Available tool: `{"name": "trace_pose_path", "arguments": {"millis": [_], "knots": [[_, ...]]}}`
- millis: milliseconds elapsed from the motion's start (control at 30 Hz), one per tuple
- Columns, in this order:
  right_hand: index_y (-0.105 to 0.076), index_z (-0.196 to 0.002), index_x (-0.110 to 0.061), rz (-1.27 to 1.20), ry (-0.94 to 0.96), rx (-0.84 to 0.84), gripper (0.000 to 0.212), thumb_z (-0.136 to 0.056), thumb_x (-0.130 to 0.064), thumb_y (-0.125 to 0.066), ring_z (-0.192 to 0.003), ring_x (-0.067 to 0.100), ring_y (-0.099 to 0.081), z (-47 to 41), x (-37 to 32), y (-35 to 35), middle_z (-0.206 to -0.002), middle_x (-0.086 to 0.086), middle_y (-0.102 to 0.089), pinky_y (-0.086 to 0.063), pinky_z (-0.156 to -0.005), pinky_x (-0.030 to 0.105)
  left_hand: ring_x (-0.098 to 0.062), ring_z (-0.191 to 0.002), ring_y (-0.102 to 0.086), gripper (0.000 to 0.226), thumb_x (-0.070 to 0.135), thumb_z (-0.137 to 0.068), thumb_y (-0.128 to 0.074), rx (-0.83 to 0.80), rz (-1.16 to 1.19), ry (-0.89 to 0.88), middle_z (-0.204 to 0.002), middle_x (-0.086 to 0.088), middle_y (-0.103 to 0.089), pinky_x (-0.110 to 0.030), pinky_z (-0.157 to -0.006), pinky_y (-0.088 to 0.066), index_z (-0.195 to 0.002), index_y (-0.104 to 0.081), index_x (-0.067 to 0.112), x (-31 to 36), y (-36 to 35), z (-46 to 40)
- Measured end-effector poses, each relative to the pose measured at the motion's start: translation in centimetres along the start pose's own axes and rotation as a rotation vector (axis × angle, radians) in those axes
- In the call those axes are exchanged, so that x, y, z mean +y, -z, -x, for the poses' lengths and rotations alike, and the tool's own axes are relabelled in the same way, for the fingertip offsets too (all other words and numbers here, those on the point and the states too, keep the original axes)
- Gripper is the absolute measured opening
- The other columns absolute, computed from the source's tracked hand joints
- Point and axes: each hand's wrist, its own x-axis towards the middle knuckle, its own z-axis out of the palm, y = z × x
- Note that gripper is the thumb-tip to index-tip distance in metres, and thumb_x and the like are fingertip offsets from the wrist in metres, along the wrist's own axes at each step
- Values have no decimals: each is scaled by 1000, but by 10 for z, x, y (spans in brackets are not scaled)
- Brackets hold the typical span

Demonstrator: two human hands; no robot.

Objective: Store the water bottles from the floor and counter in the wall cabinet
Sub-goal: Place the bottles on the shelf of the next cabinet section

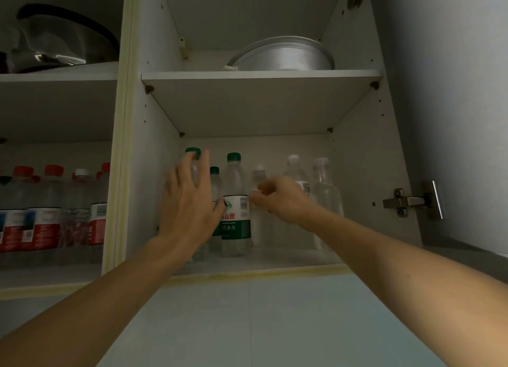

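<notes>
Wall cabinet, white laminate, door open. Lower shelf holds a row of clear plastic bottles, green and white caps, upright; judged well along, floor and tabletop out of view. Dull metal pot above. Left hand open, fingers spread against the green-capped bottles. Right hand loosely curled beside a white-capped bottle; cannot tell if it grips.

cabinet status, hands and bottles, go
Left hand open, fingers spread by the green-cap bottles. Right hand loosely curled at a clear bottle, grip unclear. Bottles upright on the lower shelf. Nothing in the way.
</notes>
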Motion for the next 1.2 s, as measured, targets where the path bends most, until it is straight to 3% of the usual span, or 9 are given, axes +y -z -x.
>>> {"name": "trace_pose_path", "arguments": {"millis": [133, 233, 300, 400, 600, 733, 833, 1000, 1200], "knots": [[-69, -110, -12, 235, 173, 431, 18, -97, -22, -62, -101, 16, -62, 9, 21, 39, -111, 4, -67, -52, -88, 31, -33, -135, -36, 81, 31, -88, -73, 41, 234, -243, -151, -14, -26, -43, -104, -48, -153, -29, 10, 42, -4, -13], [-60, -125, -11, 315, 112, 572, 32, -94, -18, -64, -118, 25, -50, 16, 41, 57, -125, 7, -52, -46, -102, 39, -24, -135, -35, 78, 35, -90, -72, -56, 378, -268, -152, -8, -25, -35, -105, -45, -153, -31, 15, 78, -16, -23], [-49, -138, -15, 358, -14, 534, 51, -91, -24, -68, -127, 30, -41, 21, 56, 60, -136, 11, -43, -43, -106, 44, -22, -136, -36, 80, 37, -90, -72, -176, 490, -191, -151, -4, -22, -33, -106, -44, -154, -27, 22, 96, -31, -29], [-38, -145, -17, 330, -192, 404, 69, -88, -31, -73, -132, 36, -38, 24, 75, 59, -144, 16, -37, -43, -106, 49, -25, -138, -37, 88, 39, -87, -76, -398, 588, -45, -152, -2, -23, -48, -110, -43, -156, -21, 34, 112, -52, -43], [-39, -145, -20, 178, -227, 216, 72, -85, -25, -78, -121, 29, -58, 23, 89, 69, -137, 11, -54, -51, -98, 46, -31, -135, -45, 116, 34, -81, -82, -663, 650, 64, -157, -10, -28, -51, -112, -42, -156, 4, 50, 116, -85, -75], [-40, -145, -17, 136, -264, 153, 73, -84, -21, -80, -121, 26, -58, 17, 91, 78, -135, 7, -57, -51, -101, 45, -30, -144, -34, 116, 19, -79, -84, -807, 656, 18, -164, -2, -19, -52, -115, -37, -154, -3, 57, 112, -100, -82], [-42, -143, -16, 116, -290, 107, 67, -86, -18, -78, -118, 24, -59, 12, 93, 81, -132, 8, -59, -51, -100, 42, -31, -145, -31, 111, 15, -79, -83, -810, 634, 8, -162, -3, -20, -51, -116, -36, -153, -12, 57, 112, -110, -86], [-40, -143, -13, 128, -331, 74, 66, -88, -17, -76, -117, 25, -57, 2, 97, 82, -133, 10, -56, -52, -94, 38, -31, -134, -41, 106, 38, -70, -90, -657, 411, -41, -150, -8, -30, -38, -103, -41, -151, -23, 53, 110, -130, -91], [-44, -142, -10, 191, -364, 1, 61, -89, -17, -75, -115, 31, -61, -18, 103, 76, -132, 14, -57, -58, -92, 48, -40, -140, -26, 111, 55, -67, -86, -608, 123, -83, -149, -14, -28, -53, -112, -30, -154, -17, 45, 118, -151, -94]]}}
